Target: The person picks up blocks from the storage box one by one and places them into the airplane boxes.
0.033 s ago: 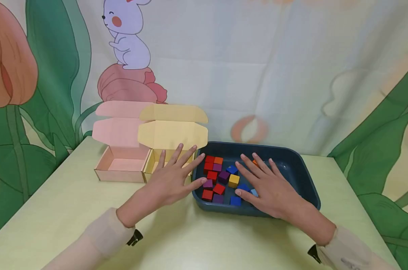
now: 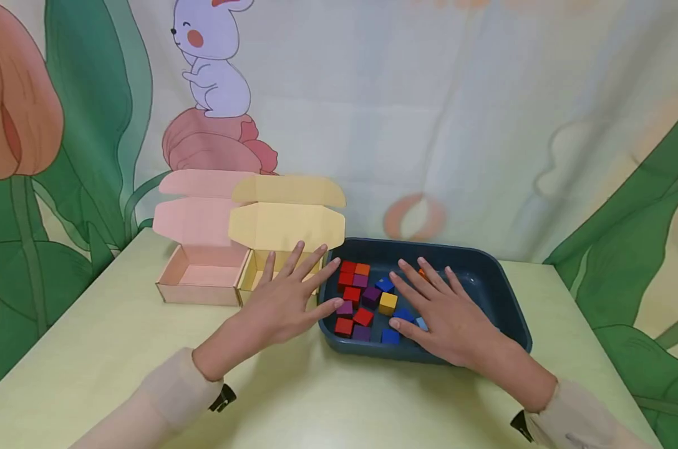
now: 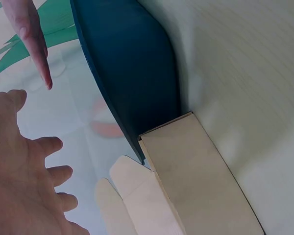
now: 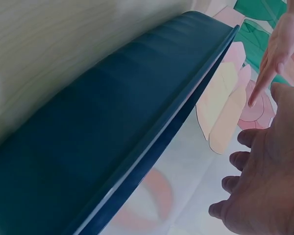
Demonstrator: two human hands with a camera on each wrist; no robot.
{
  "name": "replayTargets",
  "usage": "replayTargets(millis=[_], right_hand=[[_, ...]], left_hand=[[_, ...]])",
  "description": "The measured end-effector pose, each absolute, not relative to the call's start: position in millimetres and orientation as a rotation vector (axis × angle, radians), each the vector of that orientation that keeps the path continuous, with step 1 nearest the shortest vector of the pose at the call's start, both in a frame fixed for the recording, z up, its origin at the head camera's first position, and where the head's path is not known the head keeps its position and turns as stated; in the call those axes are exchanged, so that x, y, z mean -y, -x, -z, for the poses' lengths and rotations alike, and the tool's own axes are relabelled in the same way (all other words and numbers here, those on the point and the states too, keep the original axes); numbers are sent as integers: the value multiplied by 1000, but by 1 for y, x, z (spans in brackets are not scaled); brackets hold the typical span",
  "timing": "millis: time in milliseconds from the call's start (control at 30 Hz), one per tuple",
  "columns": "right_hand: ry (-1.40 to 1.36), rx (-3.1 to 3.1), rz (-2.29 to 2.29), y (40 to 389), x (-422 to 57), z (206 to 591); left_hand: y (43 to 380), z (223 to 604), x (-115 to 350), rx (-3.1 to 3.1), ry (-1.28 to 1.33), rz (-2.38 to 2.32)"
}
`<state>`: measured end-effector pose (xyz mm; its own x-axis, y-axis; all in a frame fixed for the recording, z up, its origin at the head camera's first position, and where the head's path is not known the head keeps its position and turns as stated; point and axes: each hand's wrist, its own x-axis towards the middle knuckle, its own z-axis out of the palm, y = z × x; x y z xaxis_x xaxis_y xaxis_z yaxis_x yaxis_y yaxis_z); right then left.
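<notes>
In the head view my left hand hovers with spread fingers in front of the yellow box, its thumb and index tips near the left rim of the dark blue tray. My right hand, fingers also spread, is over the middle of that tray. Neither holds anything. Small cubes lie mostly in the tray's left half: red, purple, blue, yellow and orange. A light blue cube is partly hidden by my right hand. Both wrist views show the hands raised above the tray's rim.
Left of the yellow box stands a pink box, its lid also raised. Both boxes and the tray rest on a pale table. Behind them hangs a printed cloth with a rabbit and flowers.
</notes>
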<state>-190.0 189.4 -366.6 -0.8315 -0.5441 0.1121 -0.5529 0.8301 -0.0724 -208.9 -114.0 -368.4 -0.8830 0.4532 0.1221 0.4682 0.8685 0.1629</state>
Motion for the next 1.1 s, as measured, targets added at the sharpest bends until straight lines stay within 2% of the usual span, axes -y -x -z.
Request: replayTargets(millis=[700,1100], right_hand=[[-916,2890,-211,199,-188,371],[-830,2984,-209,197,-203,367]], left_hand=[[211,367,120,2974,681,285],[212,366,115,2970,725,330]])
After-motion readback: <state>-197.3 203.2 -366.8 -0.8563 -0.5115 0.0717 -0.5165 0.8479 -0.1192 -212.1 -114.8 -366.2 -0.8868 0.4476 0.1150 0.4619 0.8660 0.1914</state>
